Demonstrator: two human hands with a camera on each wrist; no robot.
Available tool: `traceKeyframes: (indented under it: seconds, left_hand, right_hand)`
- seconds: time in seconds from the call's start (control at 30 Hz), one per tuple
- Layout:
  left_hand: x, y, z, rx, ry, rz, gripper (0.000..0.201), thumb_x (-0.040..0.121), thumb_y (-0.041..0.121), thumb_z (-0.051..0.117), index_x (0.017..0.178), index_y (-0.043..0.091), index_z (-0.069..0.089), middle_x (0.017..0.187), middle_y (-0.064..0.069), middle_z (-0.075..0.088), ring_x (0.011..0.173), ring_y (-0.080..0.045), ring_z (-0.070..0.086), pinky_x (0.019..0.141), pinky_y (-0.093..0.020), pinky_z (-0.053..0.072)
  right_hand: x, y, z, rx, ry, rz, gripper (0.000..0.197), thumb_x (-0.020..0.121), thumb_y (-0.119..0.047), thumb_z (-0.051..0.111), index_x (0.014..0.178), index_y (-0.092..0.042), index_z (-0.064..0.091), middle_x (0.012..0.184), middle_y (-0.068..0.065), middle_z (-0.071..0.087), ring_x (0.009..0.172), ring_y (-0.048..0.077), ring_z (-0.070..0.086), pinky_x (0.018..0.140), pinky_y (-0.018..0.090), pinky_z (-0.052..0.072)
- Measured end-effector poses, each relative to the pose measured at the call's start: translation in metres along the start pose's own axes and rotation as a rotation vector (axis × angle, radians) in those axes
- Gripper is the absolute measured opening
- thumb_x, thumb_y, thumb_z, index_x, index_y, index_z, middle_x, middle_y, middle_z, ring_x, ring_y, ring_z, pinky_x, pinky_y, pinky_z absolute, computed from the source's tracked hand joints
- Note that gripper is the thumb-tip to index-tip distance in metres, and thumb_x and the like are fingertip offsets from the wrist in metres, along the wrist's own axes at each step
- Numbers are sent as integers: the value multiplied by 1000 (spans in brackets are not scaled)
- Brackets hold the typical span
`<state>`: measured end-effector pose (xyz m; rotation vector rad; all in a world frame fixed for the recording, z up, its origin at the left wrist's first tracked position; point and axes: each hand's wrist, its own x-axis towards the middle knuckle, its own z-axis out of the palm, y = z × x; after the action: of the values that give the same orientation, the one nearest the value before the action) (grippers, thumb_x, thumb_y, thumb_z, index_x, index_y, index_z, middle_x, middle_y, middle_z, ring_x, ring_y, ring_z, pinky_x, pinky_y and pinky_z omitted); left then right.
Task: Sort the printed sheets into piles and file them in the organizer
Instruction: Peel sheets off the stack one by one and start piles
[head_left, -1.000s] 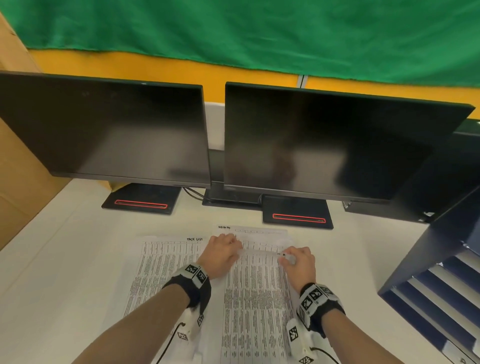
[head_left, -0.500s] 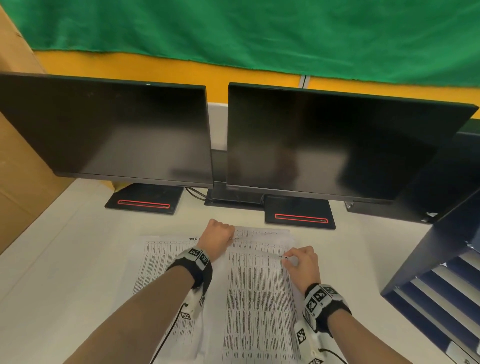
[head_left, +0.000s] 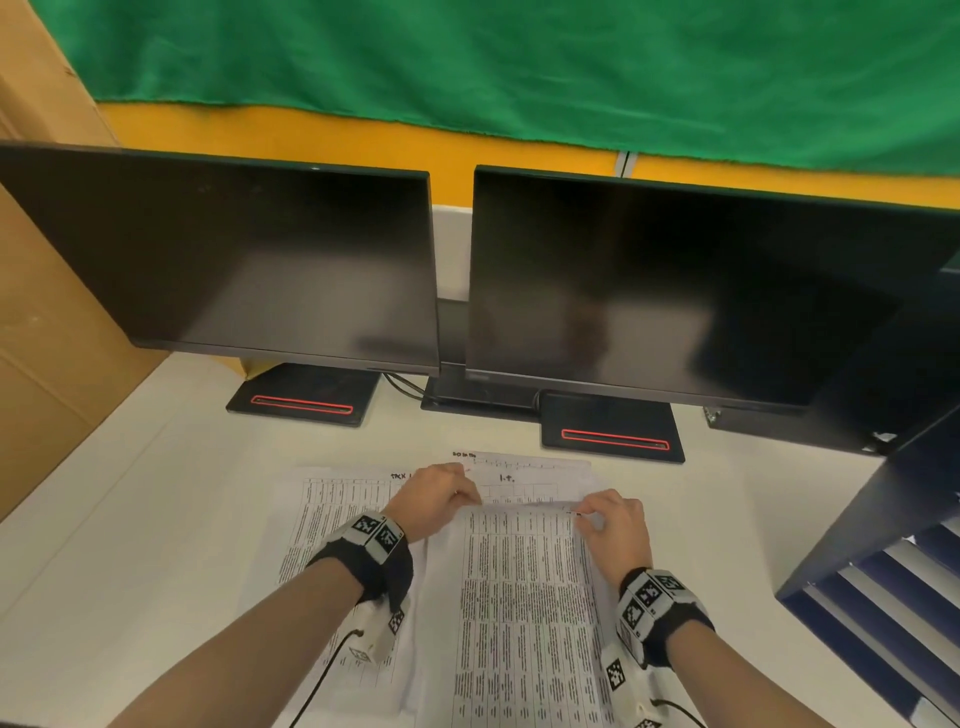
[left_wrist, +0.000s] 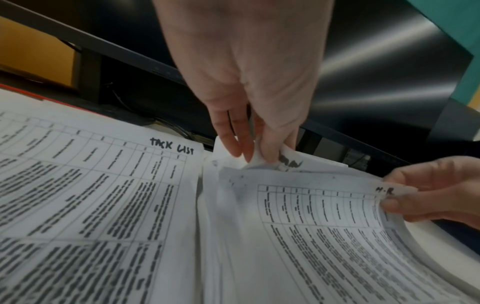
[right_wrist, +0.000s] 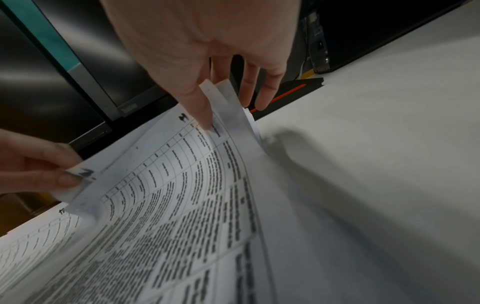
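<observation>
Head view shows both hands at the far end of the printed sheets on the white table, near its middle, in front of two dark monitors. The left hand pinches the top left corner of the upper sheet, and the right hand pinches its top right corner between thumb and fingers, so that edge curls up off the stack. A second pile, headed by a handwritten title, lies flat just to the left. Compared with half a second ago, the left hand has drawn back toward the near edge and the two hands sit closer together. A dark blue organizer stands at the right edge.
</observation>
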<state>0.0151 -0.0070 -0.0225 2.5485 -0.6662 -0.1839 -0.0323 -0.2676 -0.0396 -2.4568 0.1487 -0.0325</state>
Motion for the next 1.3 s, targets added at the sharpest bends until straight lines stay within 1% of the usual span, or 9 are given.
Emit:
traceKeyframes:
  seconds: [0.2, 0.33, 0.5, 0.63, 0.77, 0.9, 1.0, 1.17, 1.3]
  left_hand:
    - [15, -7, 1, -83, 30, -248, 27, 100, 17, 36, 116, 9, 56, 112, -8, 51, 96, -21, 55, 88, -31, 46]
    - [25, -10, 4, -11, -69, -306, 27, 93, 16, 45, 120, 16, 51, 122, -4, 51, 107, -22, 54, 93, -33, 45]
    - [29, -5, 5, 113, -8, -191, 19, 91, 21, 53, 108, 17, 61, 111, 0, 62, 98, -16, 52, 86, -28, 45]
    - [21, -3, 10, 96, 9, -11, 23, 96, 24, 48, 97, 17, 69, 95, 0, 65, 89, -12, 46, 83, -26, 42]
    - [13, 4, 11, 28, 28, -17, 25, 97, 26, 44, 103, 18, 68, 92, 3, 64, 83, -8, 45, 76, -23, 34]
    - [17, 6, 6, -40, 81, -188, 30, 101, 22, 31, 124, 15, 49, 95, -3, 67, 72, -13, 59, 61, -24, 46]
    - [24, 6, 2, 52, 4, -239, 29, 98, 16, 36, 124, 12, 50, 104, -8, 68, 74, -19, 58, 59, -21, 45]
    - [29, 5, 3, 346, 34, -190, 21, 91, 27, 48, 107, 17, 60, 105, -2, 49, 93, -16, 45, 83, -29, 45]
    - [28, 16, 0, 76, 78, -177, 19, 98, 30, 39, 108, 15, 45, 93, -2, 57, 77, -14, 52, 64, -21, 40]
  right_hand:
    - [-5, -5, -5, -57, -15, -33, 19, 88, -10, 55, 91, -17, 72, 94, -3, 67, 98, 18, 48, 83, 25, 36]
    - [-7, -8, -8, -42, -28, -62, 20, 87, -4, 54, 86, -18, 67, 84, -5, 63, 85, 15, 51, 73, 24, 37]
    - [-9, -9, -7, -27, -19, -15, 39, 85, -2, 50, 108, -31, 38, 75, 0, 61, 70, 23, 59, 74, 40, 50]
    - [-7, -4, -3, -134, -18, -61, 61, 87, -5, 49, 136, -32, 26, 83, -3, 66, 73, 16, 60, 84, 35, 44]
    - [-6, -2, -3, -280, -5, -50, 32, 87, -8, 47, 113, -26, 52, 93, -3, 68, 89, 19, 61, 78, 33, 32]
    - [-9, -4, -1, -308, 45, -51, 21, 85, -10, 51, 91, -26, 64, 85, -5, 68, 82, 19, 57, 72, 32, 28]
    - [-10, -2, -1, -314, 90, -47, 18, 82, -12, 59, 86, -27, 69, 87, -2, 59, 85, 20, 49, 76, 35, 30]
    - [-11, 1, -5, -284, 121, -67, 12, 79, -17, 66, 81, -28, 70, 94, -2, 44, 93, 18, 42, 78, 33, 30]
    - [-11, 4, -8, -251, 37, -36, 18, 89, -13, 47, 96, -25, 58, 95, -5, 56, 95, 18, 47, 78, 32, 25]
